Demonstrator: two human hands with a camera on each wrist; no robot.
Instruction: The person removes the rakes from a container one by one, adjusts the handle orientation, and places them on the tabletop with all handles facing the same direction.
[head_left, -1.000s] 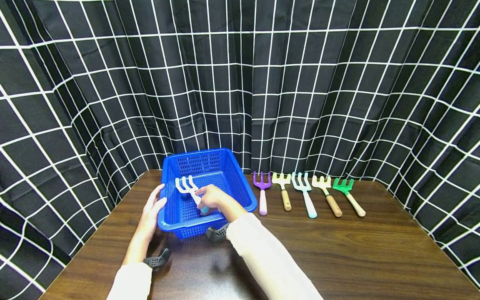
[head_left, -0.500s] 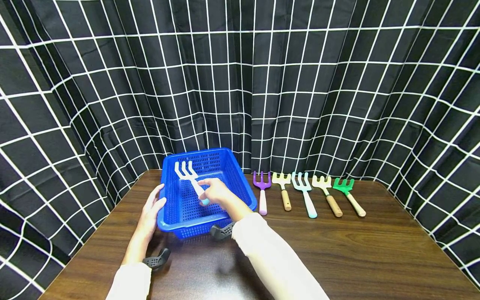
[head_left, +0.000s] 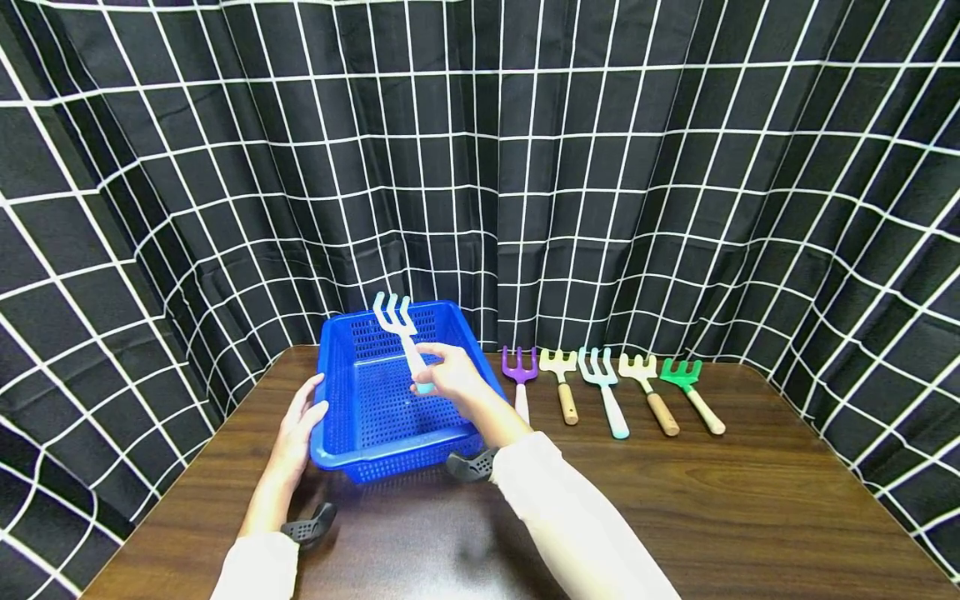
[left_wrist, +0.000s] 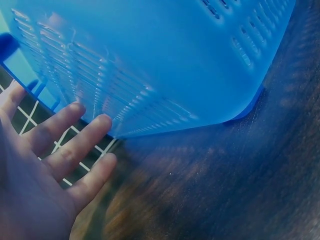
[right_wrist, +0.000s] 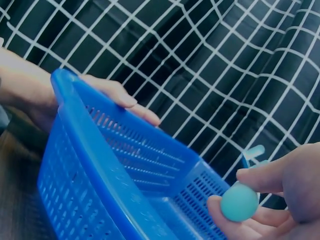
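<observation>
My right hand (head_left: 455,375) pinches the pale handle of a light-blue garden hand fork (head_left: 396,321), its tines pointing up and away over the blue basket. In the right wrist view, the handle's rounded turquoise end (right_wrist: 239,202) shows between thumb and fingers. Perforated walls surround the blue plastic basket (head_left: 375,456), which stands on the table's left part. At its left side is my left hand (head_left: 294,429), touching the rim; in the left wrist view its fingers (left_wrist: 75,150) lie fairly straight by the outer wall.
Right of the basket several hand forks lie in a row: a purple one (head_left: 520,367), a yellow one (head_left: 558,363), a light-blue one (head_left: 600,371), a cream one (head_left: 639,371) and a green one (head_left: 684,377). A black gridded curtain (head_left: 600,167) hangs behind the wooden table (head_left: 675,517).
My right hand has lifted the light-blue hand fork up from inside the basket and carried it slightly right. The left hand stays at the basket's left side.
</observation>
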